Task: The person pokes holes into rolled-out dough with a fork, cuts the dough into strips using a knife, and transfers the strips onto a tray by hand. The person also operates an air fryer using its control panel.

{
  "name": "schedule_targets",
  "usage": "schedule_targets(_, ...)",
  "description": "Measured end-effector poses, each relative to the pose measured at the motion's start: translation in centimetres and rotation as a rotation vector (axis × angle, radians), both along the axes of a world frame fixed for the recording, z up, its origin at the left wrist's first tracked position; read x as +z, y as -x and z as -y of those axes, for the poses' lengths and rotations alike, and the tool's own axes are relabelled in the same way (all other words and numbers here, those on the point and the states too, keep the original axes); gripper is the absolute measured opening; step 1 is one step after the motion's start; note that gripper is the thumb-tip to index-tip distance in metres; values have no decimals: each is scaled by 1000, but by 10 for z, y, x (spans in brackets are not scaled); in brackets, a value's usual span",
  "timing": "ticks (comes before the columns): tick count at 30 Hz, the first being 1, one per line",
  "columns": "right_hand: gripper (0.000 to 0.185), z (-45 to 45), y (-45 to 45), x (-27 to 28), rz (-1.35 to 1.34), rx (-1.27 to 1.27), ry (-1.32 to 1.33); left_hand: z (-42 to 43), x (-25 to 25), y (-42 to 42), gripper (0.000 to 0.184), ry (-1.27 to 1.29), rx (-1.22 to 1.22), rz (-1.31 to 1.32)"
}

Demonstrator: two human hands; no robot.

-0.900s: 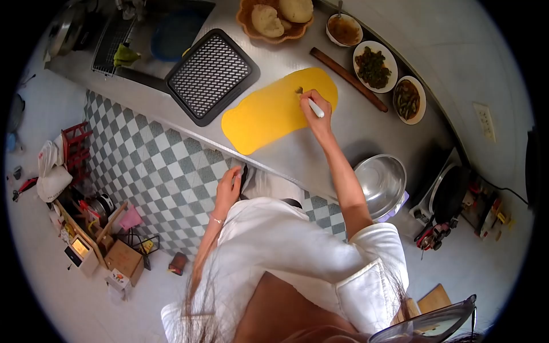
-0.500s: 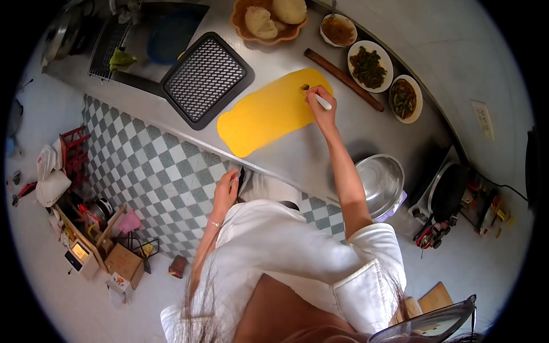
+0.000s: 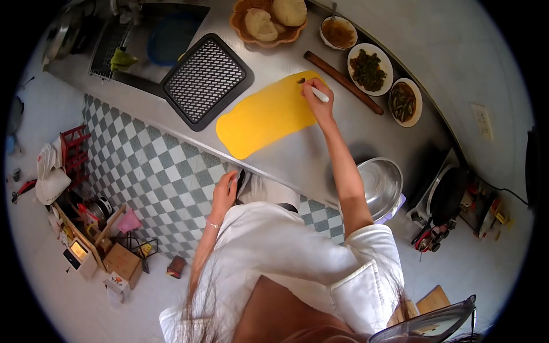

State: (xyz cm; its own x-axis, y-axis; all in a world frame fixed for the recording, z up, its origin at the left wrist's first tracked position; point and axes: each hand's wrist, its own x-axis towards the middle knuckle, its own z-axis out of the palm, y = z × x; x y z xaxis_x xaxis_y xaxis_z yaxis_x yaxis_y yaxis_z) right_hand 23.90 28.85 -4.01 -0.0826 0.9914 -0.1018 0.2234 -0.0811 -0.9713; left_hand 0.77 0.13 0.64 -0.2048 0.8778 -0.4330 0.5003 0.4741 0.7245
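Head view: reaches forward over a metal counter with the right arm, elbow only slightly bent. Pinches a white-handled tool in the fingers of the right hand, dark tip over the far right end of a flat yellow sheet lying on the counter; cannot tell about contact. Lets the left arm hang beside the body, left hand loosely curled near the counter's front edge. Around the sheet, a black tray just to the left, a wooden rod just to the right, and a metal bowl by the right forearm. Below, a checked floor. At lower left, a carton and a lit screen, print too small to read.
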Motion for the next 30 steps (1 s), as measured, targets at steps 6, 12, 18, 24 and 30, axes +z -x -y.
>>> schedule_targets(6,13,5,6,-2,126,59,-20,2,-2,1,26,-23,-6,-12)
schedule_targets(12,15,11,-6,-4,40,5,51,2,2,0,25,14,19,25)
schedule_targets(18,14,5,-17,-12,-78,-43,47,5,0,0,25,-6,5,3)
schedule_targets(24,14,-5,-17,0,-94,-23,84,5,-1,-2,25,-13,-2,-5)
schedule_targets(30,14,-16,-8,-1,-137,-3,75,6,-2,-3,25,-15,-1,-6)
